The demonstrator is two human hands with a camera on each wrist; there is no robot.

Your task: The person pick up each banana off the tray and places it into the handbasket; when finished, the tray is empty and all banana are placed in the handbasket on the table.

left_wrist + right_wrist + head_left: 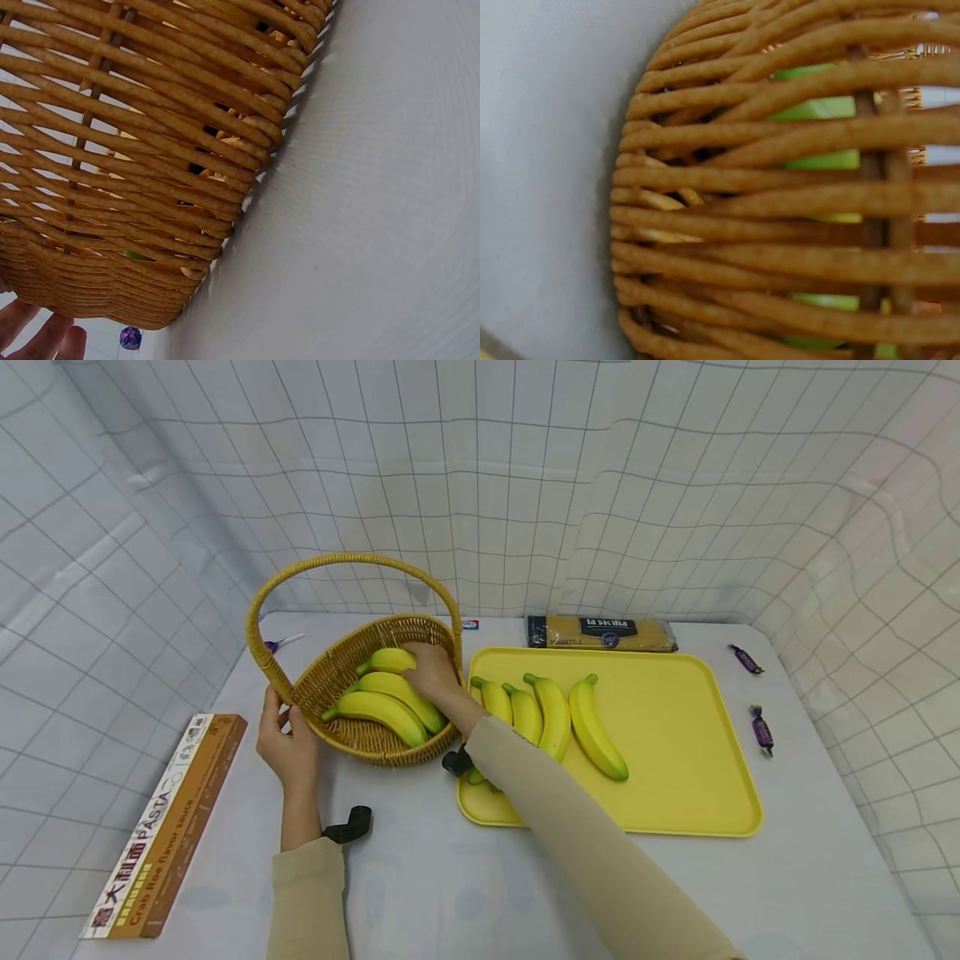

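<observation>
A wicker basket (352, 745) with a tall arched handle stands at the left of the table. Inside it lie three bananas: a front banana (378, 708), a middle banana (401, 687) and a rear banana (390, 658). My right hand (435, 675) reaches over the basket's right rim and grips the rear banana by its right end, which the hand covers. At the basket's left end, my left hand (288, 747) holds the rim near the foot of the handle. Its fingers (49, 341) show against the weave in the left wrist view. The right wrist view shows only the basket's side (742, 180) and table.
On the yellow tray (675, 743) to the right lie several bananas (551, 710), partly under my right forearm. Behind it is a spaghetti pack (611, 633). Wrapped candies (761, 731) lie at the right edge, a long pasta box (165, 827) at the left, a lollipop (273, 645) behind the basket.
</observation>
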